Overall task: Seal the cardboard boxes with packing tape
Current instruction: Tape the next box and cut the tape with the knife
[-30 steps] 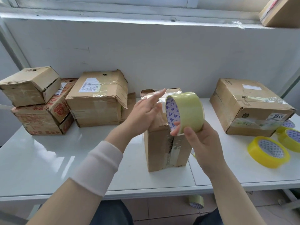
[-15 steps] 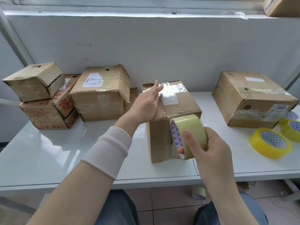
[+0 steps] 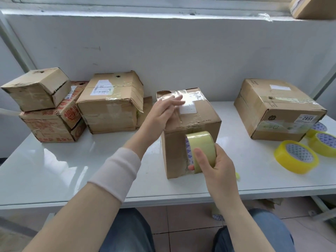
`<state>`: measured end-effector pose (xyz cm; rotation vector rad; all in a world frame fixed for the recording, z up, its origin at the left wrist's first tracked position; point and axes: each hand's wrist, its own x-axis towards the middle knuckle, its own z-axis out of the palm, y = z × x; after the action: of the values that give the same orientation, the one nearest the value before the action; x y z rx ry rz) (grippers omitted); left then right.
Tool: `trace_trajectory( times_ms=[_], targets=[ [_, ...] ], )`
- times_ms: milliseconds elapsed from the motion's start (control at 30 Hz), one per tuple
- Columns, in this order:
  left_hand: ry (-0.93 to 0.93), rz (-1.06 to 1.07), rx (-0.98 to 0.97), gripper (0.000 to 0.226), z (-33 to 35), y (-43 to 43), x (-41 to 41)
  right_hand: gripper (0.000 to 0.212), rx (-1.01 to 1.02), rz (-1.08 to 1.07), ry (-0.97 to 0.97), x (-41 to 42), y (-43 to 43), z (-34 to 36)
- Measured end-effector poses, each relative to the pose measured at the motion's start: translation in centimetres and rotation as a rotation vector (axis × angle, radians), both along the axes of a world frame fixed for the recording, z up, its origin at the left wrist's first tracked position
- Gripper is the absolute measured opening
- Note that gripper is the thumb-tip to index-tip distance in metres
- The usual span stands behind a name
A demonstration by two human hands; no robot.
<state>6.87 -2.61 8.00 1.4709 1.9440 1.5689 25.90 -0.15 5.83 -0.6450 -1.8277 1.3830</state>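
Note:
A brown cardboard box (image 3: 200,115) stands in the middle of the white table (image 3: 54,170), its top covered with clear tape and a white label. My left hand (image 3: 161,113) lies flat on the box's top left side, fingers straight. My right hand (image 3: 216,166) grips a pale yellow tape roll (image 3: 200,150) held against the box's front face, thumb over the roll's outer band. A strip of tape runs from the roll up over the front edge toward the top.
Three worn boxes (image 3: 111,104) are stacked and grouped at the back left. A larger taped box (image 3: 278,108) sits at the right. Spare yellow tape rolls (image 3: 296,157) lie at the right edge. Another roll (image 3: 218,215) lies on the floor under the table.
My right hand has carried the tape roll from above the box's top down its front face. My left hand has settled flat onto the top of the box.

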Motion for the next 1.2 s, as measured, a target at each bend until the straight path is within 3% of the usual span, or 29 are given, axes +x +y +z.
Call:
trace_trajectory(
  times_ms=[167,333,467,633,967,1067,1200],
  targets=[
    [0.404,-0.014,0.138,0.042,-4.1,-2.9,0.4,0.03,-0.007,0.03,0.011,0.1,0.4,-0.4],
    [0.462,0.143,0.3,0.03,-3.1,-0.8,0.4,0.031,0.066,0.042,-0.037,-1.6,2.1,3.0],
    [0.228,0.248,0.37,0.013,-1.0,0.6,0.3,0.025,0.076,0.123,-0.041,-3.6,4.3,6.8],
    [0.046,0.435,0.179,0.007,1.1,2.5,-1.9,0.029,-0.025,0.252,0.034,-7.9,7.0,9.3],
    [-0.149,0.582,-0.054,0.022,0.4,6.9,-10.0,0.01,-0.1,0.339,0.216,-15.2,11.5,4.0],
    [-0.172,0.588,-0.174,0.021,-0.3,8.1,-11.9,0.005,-0.069,0.314,0.193,-17.0,12.5,2.7],
    [-0.256,0.57,-0.305,0.037,-2.4,9.1,-13.3,0.007,-0.065,0.27,0.064,-19.0,14.1,1.4]
  ],
)
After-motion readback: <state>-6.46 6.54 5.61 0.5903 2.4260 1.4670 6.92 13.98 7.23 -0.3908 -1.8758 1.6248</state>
